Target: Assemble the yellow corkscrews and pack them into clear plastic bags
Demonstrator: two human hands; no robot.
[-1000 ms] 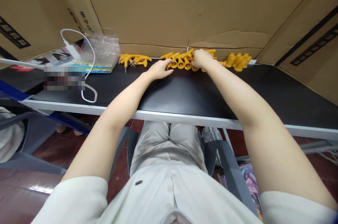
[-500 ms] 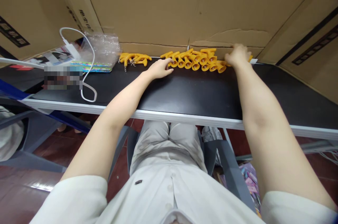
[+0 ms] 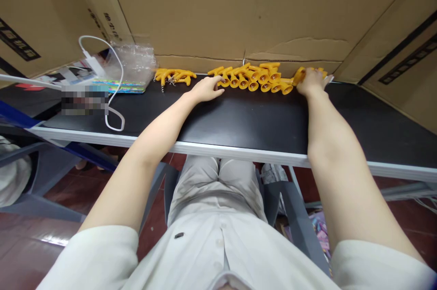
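In the head view, the left hand (image 3: 207, 89), loosely open, lies at the left end of the far row of yellow funnels (image 3: 253, 85); contact is unclear. The right hand (image 3: 312, 83) curls over yellow pieces (image 3: 299, 75) at far right, its grip hidden. A leftward nudge could scatter the crowded row.

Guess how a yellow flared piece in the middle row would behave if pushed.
The yellow flared piece may swing round rather than roll straight, since its mouth is wider than its stem. Its evenly round rim suggests stiffness. Lying so close, its neighbours would probably shift too.
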